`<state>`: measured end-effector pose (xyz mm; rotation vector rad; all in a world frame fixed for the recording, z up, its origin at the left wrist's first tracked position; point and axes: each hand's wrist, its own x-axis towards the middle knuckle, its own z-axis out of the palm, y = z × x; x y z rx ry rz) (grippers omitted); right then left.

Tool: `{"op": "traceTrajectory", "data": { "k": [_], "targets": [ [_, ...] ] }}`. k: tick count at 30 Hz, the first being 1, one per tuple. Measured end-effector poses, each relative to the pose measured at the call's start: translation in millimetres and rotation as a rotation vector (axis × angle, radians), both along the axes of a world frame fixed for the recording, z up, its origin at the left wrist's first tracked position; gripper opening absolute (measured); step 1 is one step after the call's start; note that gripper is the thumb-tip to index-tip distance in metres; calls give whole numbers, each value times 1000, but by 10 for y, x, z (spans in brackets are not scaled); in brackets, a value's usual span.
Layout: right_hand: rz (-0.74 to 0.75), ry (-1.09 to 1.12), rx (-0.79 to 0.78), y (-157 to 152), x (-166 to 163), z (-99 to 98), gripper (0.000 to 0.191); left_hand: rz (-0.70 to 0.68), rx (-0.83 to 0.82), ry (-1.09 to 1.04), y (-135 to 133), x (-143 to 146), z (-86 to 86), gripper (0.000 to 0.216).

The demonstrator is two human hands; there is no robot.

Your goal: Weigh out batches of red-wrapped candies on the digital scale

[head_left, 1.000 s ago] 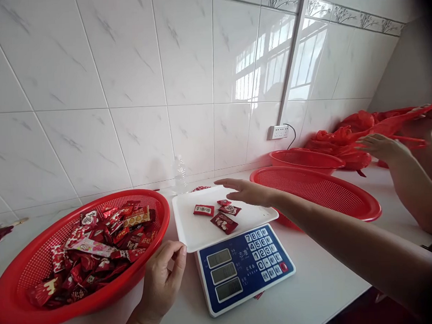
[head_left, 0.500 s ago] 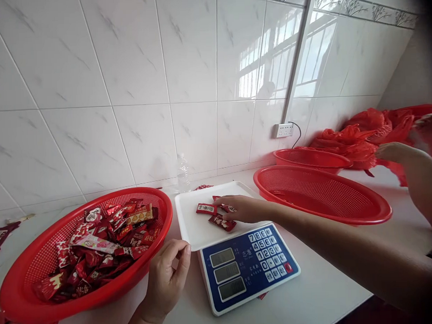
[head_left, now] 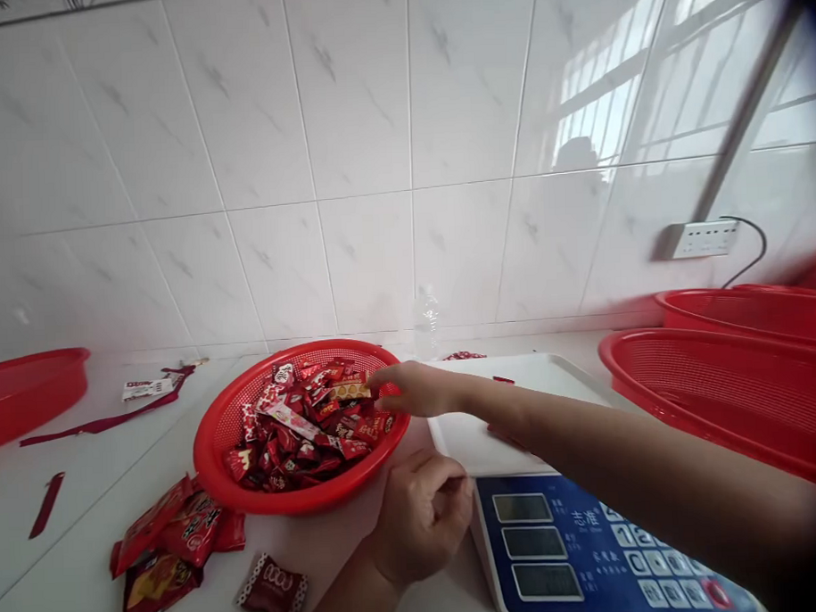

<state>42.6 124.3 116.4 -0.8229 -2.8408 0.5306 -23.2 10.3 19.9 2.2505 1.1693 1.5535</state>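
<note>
A round red basket (head_left: 212, 438) full of red-wrapped candies (head_left: 305, 426) stands in the middle of the white counter. My right hand (head_left: 417, 390) reaches over its right rim with the fingers pinched together above the candies; what lies between them is hidden. My left hand (head_left: 422, 515) rests on the counter as a loose fist holding nothing, between the basket and the blue scale (head_left: 577, 550). The scale's white tray (head_left: 472, 433) sits under my right forearm, with a red bit (head_left: 501, 380) at its far edge.
Two empty red baskets (head_left: 719, 393) stand at the right, another (head_left: 29, 391) at the far left. Loose candy packets (head_left: 168, 537) and one wrapped candy (head_left: 274, 592) lie near the front. A clear bottle (head_left: 425, 319) stands by the tiled wall, red strips (head_left: 104, 422) lie at the left.
My right hand left the candies on the scale tray and moved left to the basket's rim. The view swung left; the other person's hands are out of sight. My left hand curled tighter.
</note>
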Motion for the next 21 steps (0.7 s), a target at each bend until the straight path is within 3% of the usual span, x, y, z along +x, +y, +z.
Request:
{"op": "traceTrajectory", "data": {
  "k": [3,9,15,21],
  "targets": [
    [113,-216,-70,28,-370,-77,32,-26,6,13,11,-1,-22,16],
    [192,-479,-116,90,-824,-305,54,-72,129,3,23,21,-42,14],
    [201,-584,-71,76,-914,-480,41,-94,166,-47,37,41,-56,15],
    [192,-556,24,46,-867,-497,33,-90,189,-24,50,34,-71,16]
  ]
}}
